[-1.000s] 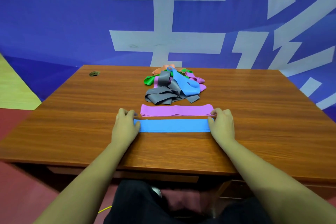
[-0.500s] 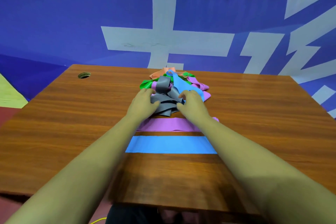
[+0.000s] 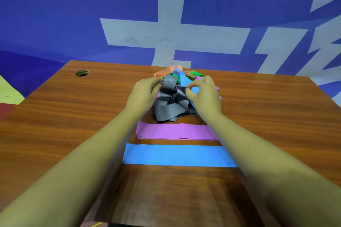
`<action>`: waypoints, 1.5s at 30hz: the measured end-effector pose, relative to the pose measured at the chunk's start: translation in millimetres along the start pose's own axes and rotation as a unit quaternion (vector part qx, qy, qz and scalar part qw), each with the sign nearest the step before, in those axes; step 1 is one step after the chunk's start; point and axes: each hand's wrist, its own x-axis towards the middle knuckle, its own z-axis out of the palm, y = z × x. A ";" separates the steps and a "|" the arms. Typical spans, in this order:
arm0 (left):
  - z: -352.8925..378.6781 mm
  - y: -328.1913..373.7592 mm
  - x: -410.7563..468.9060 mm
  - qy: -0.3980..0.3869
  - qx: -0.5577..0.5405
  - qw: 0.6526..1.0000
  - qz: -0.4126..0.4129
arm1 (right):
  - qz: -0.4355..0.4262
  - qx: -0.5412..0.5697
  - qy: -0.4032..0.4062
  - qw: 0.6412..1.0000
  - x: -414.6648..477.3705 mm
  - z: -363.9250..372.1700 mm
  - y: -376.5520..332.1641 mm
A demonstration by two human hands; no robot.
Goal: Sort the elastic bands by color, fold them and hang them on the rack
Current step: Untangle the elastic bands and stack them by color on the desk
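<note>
Elastic bands: flat, wide, matte strips; we see gray, blue, purple, green and orange.
Location: all lie on the wooden counter (image 3: 73,116), along its middle line, from a tangled pile at the far side to two folded strips nearer us.
Count, folded: two, namely one folded purple band (image 3: 175,131) and one folded blue band (image 3: 177,155).
Count, pile: we make out one gray band (image 3: 170,105), one loose blue band (image 3: 182,78), and parts of an orange band (image 3: 166,72), a green band (image 3: 193,73) and a loose purple band (image 3: 218,89); the true total we cannot tell.
Gray band: crumpled in dark, overlapping folds at the pile's near side, with one loop raised between the hands.
Long axis, folded strips: left to right, parallel to each other; the purple one lies farther away, and bare wood shows between them.
Long axis, loose blue band: it runs away from us across the pile, its looped end at the far side.
Left hand (image 3: 144,94): fingers curled onto the gray band's raised loop, gripping it.
Right hand (image 3: 204,96): thumb and forefinger pinch the gray band's upper edge.
Surroundings: a round cable hole (image 3: 82,73) marks the counter's far left corner; a blue banner (image 3: 55,14) with pale lettering stands behind.
</note>
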 end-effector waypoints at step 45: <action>-109.8 64.8 -153.1 -0.354 -0.280 0.876 -0.171 | 0.212 0.362 -0.068 0.905 -111.5 -138.3 -54.6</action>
